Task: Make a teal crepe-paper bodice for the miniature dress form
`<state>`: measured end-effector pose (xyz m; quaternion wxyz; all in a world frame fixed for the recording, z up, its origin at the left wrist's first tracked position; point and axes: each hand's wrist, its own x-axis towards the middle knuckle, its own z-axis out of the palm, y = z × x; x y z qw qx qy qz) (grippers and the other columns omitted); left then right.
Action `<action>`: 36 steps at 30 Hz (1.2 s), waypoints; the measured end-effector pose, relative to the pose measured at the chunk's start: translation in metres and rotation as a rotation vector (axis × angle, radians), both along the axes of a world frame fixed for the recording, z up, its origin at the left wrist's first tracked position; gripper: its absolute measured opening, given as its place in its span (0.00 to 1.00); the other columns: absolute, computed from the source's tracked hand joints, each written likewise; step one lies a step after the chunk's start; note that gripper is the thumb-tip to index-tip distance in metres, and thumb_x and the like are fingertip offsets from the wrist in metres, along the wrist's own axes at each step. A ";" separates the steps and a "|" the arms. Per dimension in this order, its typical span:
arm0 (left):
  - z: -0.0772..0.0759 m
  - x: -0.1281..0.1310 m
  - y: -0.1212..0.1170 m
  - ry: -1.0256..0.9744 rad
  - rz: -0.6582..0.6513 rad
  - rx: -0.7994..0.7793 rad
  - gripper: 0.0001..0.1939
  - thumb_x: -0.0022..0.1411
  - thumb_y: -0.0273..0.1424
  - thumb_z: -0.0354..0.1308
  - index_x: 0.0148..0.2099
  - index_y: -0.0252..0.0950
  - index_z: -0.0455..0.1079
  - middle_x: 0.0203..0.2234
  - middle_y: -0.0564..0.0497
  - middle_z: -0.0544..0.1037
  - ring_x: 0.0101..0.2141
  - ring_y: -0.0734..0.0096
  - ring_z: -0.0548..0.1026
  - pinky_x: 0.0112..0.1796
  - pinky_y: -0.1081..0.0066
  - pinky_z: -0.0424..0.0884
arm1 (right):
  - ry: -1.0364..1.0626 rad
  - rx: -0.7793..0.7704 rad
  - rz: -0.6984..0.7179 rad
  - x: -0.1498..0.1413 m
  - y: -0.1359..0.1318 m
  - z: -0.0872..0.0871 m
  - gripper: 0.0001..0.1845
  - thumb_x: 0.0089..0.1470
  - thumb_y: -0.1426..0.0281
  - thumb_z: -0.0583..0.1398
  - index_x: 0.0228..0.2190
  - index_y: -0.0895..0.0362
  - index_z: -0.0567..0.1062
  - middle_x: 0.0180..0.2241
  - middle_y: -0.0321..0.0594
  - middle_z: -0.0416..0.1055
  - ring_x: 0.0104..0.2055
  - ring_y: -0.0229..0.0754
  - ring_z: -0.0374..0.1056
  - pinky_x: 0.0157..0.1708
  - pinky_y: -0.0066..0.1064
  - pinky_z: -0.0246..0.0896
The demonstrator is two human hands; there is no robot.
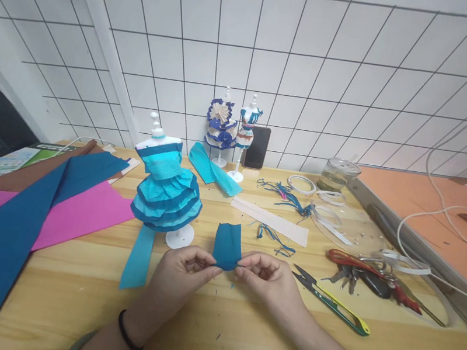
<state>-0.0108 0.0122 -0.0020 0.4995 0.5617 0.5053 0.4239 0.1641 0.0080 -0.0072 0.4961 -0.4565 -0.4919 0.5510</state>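
A small dark teal piece of crepe paper (227, 244) is held up over the wooden table, pinched at both lower corners. My left hand (185, 274) grips its left corner between thumb and fingers, and a black band circles that wrist. At the right corner my right hand (266, 275) has the same kind of pinch. Behind my left hand a mini dress form (167, 188) wears a ruffled turquoise and teal paper dress. A turquoise paper strip (138, 257) lies in front of its white base. Thread snips (331, 300) with yellow and green handles rest right of my right hand.
Large teal (6, 239) and pink paper sheets (89, 217) cover the left side. Two smaller dress forms (245, 135) and a phone (257, 147) stand by the tiled wall. Paper scraps (286, 195), a pale strip (270, 221), keys (352, 277) and a glass cup (335, 173) are at right.
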 end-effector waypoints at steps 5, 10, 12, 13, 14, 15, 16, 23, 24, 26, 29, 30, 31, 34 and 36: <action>0.005 0.000 -0.001 -0.045 -0.014 0.024 0.11 0.46 0.27 0.62 0.33 0.35 0.65 0.20 0.57 0.73 0.25 0.75 0.72 0.27 0.77 0.66 | 0.012 -0.034 0.004 -0.001 0.000 -0.001 0.12 0.36 0.64 0.67 0.22 0.58 0.73 0.20 0.36 0.71 0.21 0.35 0.65 0.23 0.27 0.59; 0.004 0.001 -0.001 -0.092 -0.027 -0.014 0.23 0.46 0.27 0.63 0.45 0.35 0.60 0.21 0.58 0.71 0.25 0.75 0.72 0.27 0.76 0.66 | 0.027 -0.021 0.021 -0.001 0.000 0.000 0.13 0.38 0.65 0.66 0.25 0.58 0.71 0.19 0.32 0.68 0.21 0.33 0.63 0.23 0.25 0.58; 0.002 0.003 -0.002 -0.195 -0.083 -0.070 0.35 0.44 0.27 0.64 0.54 0.36 0.53 0.28 0.54 0.74 0.30 0.71 0.74 0.31 0.73 0.68 | 0.037 0.006 0.037 -0.002 -0.001 0.000 0.13 0.39 0.65 0.66 0.26 0.57 0.70 0.20 0.32 0.67 0.22 0.33 0.63 0.25 0.25 0.58; 0.002 0.004 -0.002 -0.251 -0.109 -0.096 0.41 0.44 0.26 0.65 0.57 0.36 0.48 0.31 0.52 0.75 0.33 0.69 0.75 0.34 0.71 0.69 | 0.038 0.019 0.049 -0.002 -0.002 0.001 0.13 0.39 0.65 0.66 0.27 0.57 0.69 0.21 0.32 0.67 0.23 0.33 0.63 0.26 0.26 0.59; 0.002 0.004 -0.003 -0.302 -0.133 -0.116 0.45 0.43 0.26 0.65 0.60 0.36 0.43 0.33 0.50 0.75 0.35 0.68 0.75 0.36 0.70 0.69 | 0.032 0.029 0.063 -0.003 -0.003 0.001 0.13 0.40 0.66 0.66 0.27 0.57 0.69 0.22 0.33 0.67 0.24 0.34 0.63 0.26 0.26 0.59; 0.002 0.005 -0.003 -0.341 -0.153 -0.132 0.48 0.43 0.25 0.65 0.61 0.36 0.40 0.34 0.49 0.75 0.37 0.67 0.74 0.38 0.69 0.68 | 0.020 0.038 0.078 -0.003 -0.004 0.002 0.13 0.41 0.66 0.65 0.28 0.57 0.69 0.23 0.33 0.67 0.25 0.34 0.63 0.27 0.26 0.59; 0.002 0.006 -0.003 -0.367 -0.167 -0.143 0.49 0.43 0.25 0.65 0.61 0.35 0.38 0.34 0.48 0.76 0.37 0.67 0.74 0.39 0.69 0.68 | 0.006 0.045 0.090 -0.004 -0.005 0.002 0.12 0.42 0.66 0.65 0.28 0.57 0.68 0.24 0.34 0.67 0.26 0.34 0.63 0.28 0.26 0.60; 0.004 0.008 -0.003 -0.333 -0.139 -0.154 0.45 0.45 0.23 0.63 0.61 0.31 0.41 0.32 0.47 0.78 0.36 0.66 0.75 0.39 0.69 0.68 | -0.027 0.050 0.095 -0.006 -0.007 0.001 0.11 0.44 0.66 0.64 0.28 0.57 0.67 0.24 0.33 0.65 0.26 0.33 0.61 0.29 0.26 0.58; 0.004 0.008 -0.003 -0.329 -0.129 -0.152 0.45 0.45 0.23 0.62 0.61 0.31 0.42 0.32 0.47 0.78 0.36 0.66 0.75 0.39 0.69 0.69 | -0.015 0.046 0.097 -0.006 -0.007 0.000 0.12 0.44 0.66 0.64 0.29 0.56 0.66 0.25 0.33 0.65 0.27 0.33 0.61 0.29 0.26 0.58; 0.004 0.009 -0.003 -0.319 -0.116 -0.151 0.45 0.45 0.23 0.62 0.61 0.31 0.42 0.30 0.48 0.78 0.35 0.67 0.75 0.38 0.70 0.69 | 0.002 0.040 0.108 -0.006 -0.007 -0.001 0.14 0.43 0.66 0.65 0.29 0.56 0.66 0.26 0.33 0.65 0.27 0.34 0.62 0.29 0.27 0.58; 0.004 0.009 -0.005 -0.307 -0.124 -0.146 0.43 0.46 0.22 0.61 0.60 0.31 0.43 0.29 0.50 0.78 0.34 0.67 0.76 0.38 0.70 0.69 | 0.005 0.033 0.119 -0.007 -0.008 -0.002 0.14 0.42 0.66 0.65 0.29 0.56 0.66 0.25 0.33 0.66 0.27 0.34 0.62 0.29 0.27 0.58; 0.004 0.009 -0.005 -0.306 -0.128 -0.148 0.42 0.46 0.22 0.61 0.60 0.31 0.44 0.29 0.50 0.78 0.34 0.67 0.76 0.38 0.70 0.68 | 0.003 0.031 0.117 -0.008 -0.008 -0.002 0.14 0.42 0.65 0.65 0.29 0.56 0.66 0.25 0.33 0.65 0.27 0.34 0.62 0.29 0.27 0.58; 0.004 0.009 -0.005 -0.302 -0.131 -0.150 0.42 0.46 0.22 0.61 0.60 0.31 0.44 0.30 0.49 0.78 0.35 0.67 0.75 0.38 0.70 0.68 | 0.002 0.029 0.113 -0.008 -0.008 -0.001 0.14 0.43 0.65 0.65 0.28 0.56 0.66 0.25 0.33 0.65 0.27 0.34 0.62 0.29 0.26 0.58; 0.003 0.007 -0.005 -0.258 -0.116 -0.144 0.41 0.46 0.23 0.61 0.60 0.31 0.46 0.28 0.50 0.78 0.32 0.68 0.75 0.35 0.72 0.68 | 0.000 0.034 0.100 -0.007 -0.007 -0.001 0.13 0.43 0.65 0.65 0.28 0.56 0.66 0.24 0.32 0.64 0.26 0.33 0.61 0.28 0.26 0.58; 0.001 0.006 -0.004 -0.212 -0.093 -0.128 0.40 0.46 0.24 0.61 0.59 0.31 0.47 0.25 0.53 0.77 0.29 0.70 0.74 0.31 0.73 0.67 | 0.001 0.044 0.089 -0.007 -0.005 -0.001 0.13 0.43 0.65 0.64 0.27 0.56 0.66 0.23 0.32 0.63 0.26 0.33 0.61 0.28 0.25 0.57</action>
